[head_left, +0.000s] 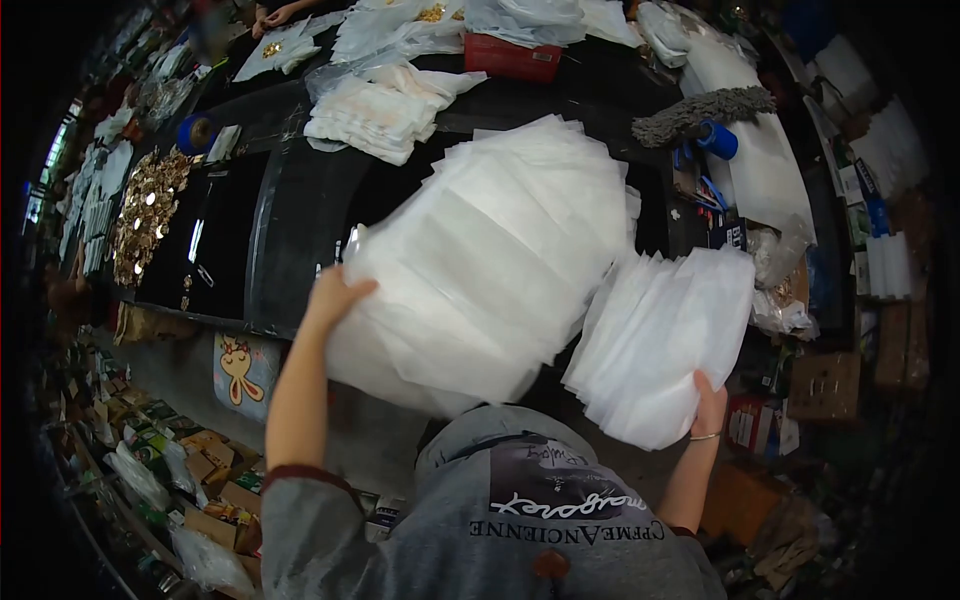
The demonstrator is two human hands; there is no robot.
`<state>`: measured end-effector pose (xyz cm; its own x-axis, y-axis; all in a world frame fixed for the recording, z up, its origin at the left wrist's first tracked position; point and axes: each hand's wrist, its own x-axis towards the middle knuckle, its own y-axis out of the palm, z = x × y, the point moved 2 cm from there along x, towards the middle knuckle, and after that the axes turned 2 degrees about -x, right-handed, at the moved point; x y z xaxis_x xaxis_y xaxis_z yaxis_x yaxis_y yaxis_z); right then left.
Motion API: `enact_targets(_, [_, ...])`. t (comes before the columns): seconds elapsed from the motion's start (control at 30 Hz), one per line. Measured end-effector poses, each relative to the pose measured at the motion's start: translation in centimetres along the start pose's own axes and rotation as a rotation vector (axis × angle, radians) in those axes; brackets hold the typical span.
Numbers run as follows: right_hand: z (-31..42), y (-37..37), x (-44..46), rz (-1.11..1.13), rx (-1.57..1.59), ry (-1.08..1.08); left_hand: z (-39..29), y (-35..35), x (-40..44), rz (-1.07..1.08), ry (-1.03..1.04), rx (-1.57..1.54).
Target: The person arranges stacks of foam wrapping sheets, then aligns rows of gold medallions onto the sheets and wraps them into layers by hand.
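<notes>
One small fan of white sheets (662, 340) is clasped at its near right edge by the right grip (710, 402); the left grip (340, 297) clasps a larger fan (490, 255), spread partly over the black bench (308, 225). Beyond lie white bags (375, 115) and a red bin (512, 60).

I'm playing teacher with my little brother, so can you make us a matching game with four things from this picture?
Things
1. Left hand
2. Right hand
3. Bin
4. Biggest pile of gold-coloured pieces

Places and colours
A. Red
B. At the edge of the larger fan of white sheets
C. Near the picture's left edge
D. At the edge of the smaller fan of white sheets

Pairs: 1-B, 2-D, 3-A, 4-C
</notes>
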<state>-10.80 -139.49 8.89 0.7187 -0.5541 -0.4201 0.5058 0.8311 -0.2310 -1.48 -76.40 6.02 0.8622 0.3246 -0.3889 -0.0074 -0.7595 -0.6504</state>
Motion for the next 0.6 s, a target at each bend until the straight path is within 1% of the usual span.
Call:
enact_targets(0.07, [1.8, 0.1, -1.3, 0.032, -0.061, -0.047, 0.9, -1.2, 0.8, -0.314, 0.036, 0.288])
enact_targets(0.13, [3.9, 0.4, -2.3, 0.091, -0.175, -0.14, 2.6, -1.7, 0.9, -0.644, -0.006, 0.499])
enact_targets(0.17, [4.9, 0.9, -2.7, 0.114, -0.204, -0.166, 4.6, -0.5, -0.2, -0.785, -0.032, 0.522])
enact_targets(0.23, [7.1, 1.8, -3.6, 0.181, -0.249, -0.215, 8.4, 3.3, -3.2, -0.954, -0.112, 0.362])
enact_targets(0.27, [8.1, 2.2, -4.3, 0.224, -0.266, -0.237, 9.8, 5.9, -5.2, -0.966, -0.199, 0.267])
enact_targets(0.37, [10.1, 3.5, -5.6, 0.325, -0.317, -0.289, 10.7, 13.2, -11.4, -0.805, -0.614, -0.088])
enact_targets(0.4, [10.7, 4.4, -5.8, 0.407, -0.292, -0.313, 11.2, 14.4, -11.9, -0.717, -0.65, -0.348])
enact_targets(0.47, [11.8, 6.6, -6.1, 0.58, -0.239, -0.361, 12.1, 17.0, -13.0, -0.553, -0.801, -0.827])
enact_targets(0.5, [12.2, 7.7, -6.3, 0.664, -0.213, -0.382, 13.2, 18.2, -12.5, -0.556, -0.8, -0.973])
enact_targets(0.57, [12.8, 10.2, -6.4, 0.891, -0.195, -0.451, 15.3, 18.6, -11.4, -0.529, -0.722, -0.936])
enact_targets(0.6, [11.5, 11.0, -6.1, 0.906, -0.206, -0.459, 16.0, 18.5, -11.0, -0.515, -0.67, -0.927])
